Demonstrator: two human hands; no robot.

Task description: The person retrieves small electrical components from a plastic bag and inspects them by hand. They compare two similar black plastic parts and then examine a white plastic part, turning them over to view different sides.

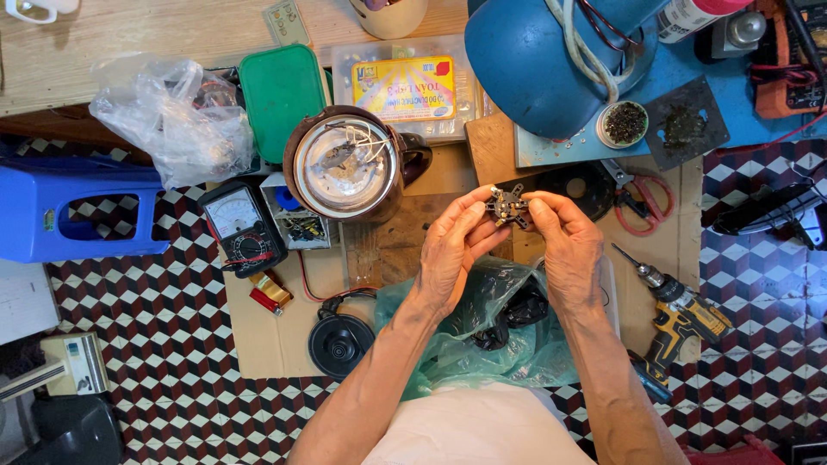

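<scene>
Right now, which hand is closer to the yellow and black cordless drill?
The right hand. It is up and left of the yellow and black cordless drill; the left hand is farther left.

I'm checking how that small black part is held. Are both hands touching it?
Touching. The head view shows the fingertips of the left hand and the right hand pinching the small black part from opposite sides, no gap visible.
</scene>
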